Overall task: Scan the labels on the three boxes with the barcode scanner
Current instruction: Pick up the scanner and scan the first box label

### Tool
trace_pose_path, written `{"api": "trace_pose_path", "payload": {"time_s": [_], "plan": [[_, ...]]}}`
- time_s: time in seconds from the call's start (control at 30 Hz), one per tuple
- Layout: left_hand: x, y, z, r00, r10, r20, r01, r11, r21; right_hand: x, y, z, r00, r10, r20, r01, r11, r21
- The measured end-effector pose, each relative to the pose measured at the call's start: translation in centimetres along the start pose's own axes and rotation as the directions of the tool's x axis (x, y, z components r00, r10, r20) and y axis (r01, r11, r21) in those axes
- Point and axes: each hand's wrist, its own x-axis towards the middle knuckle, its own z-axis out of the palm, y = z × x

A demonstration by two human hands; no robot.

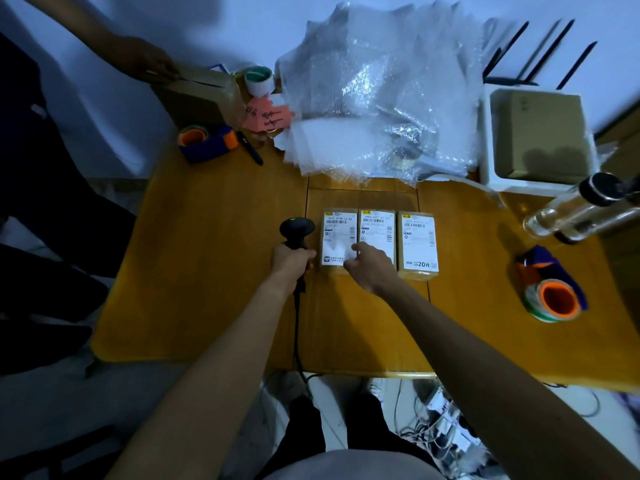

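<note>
Three small brown boxes with white shipping labels lie side by side in the middle of the wooden table: the left box point(337, 233), the middle box point(377, 230) and the right box point(418, 242). My left hand point(291, 261) grips the handle of a black corded barcode scanner point(297, 230), held upright just left of the left box, a green light on its head. My right hand point(369, 268) rests on the near ends of the left and middle boxes, fingers loosely curled, covering part of their labels.
A heap of bubble wrap point(381, 95) fills the back. Tape dispensers sit at back left point(207, 142) and right point(550, 289). A white bin with a carton point(536, 136) and a clear bottle point(581, 206) stand at right. Another person's hand point(152, 62) touches a cardboard box point(201, 98).
</note>
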Motion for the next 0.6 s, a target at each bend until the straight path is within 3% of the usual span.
{"api": "trace_pose_path", "payload": {"time_s": [0.13,0.3,0.6], "plan": [[0.1,-0.3,0.9,1.000,-0.005,-0.014,0.006,1.000,0.022,-0.3,0.9,0.4,1.000,-0.006,0.010,0.006,1.000,0.000],[-0.1,-0.5,1.4,1.000,-0.019,-0.011,0.020,0.998,0.067,-0.2,1.3,0.3,0.997,0.016,0.069,-0.025,0.991,0.130],[-0.1,-1.0,0.7,0.997,-0.069,-0.031,0.067,0.997,-0.049,-0.6,0.4,0.6,0.985,0.060,0.165,-0.103,0.957,0.271]]}}
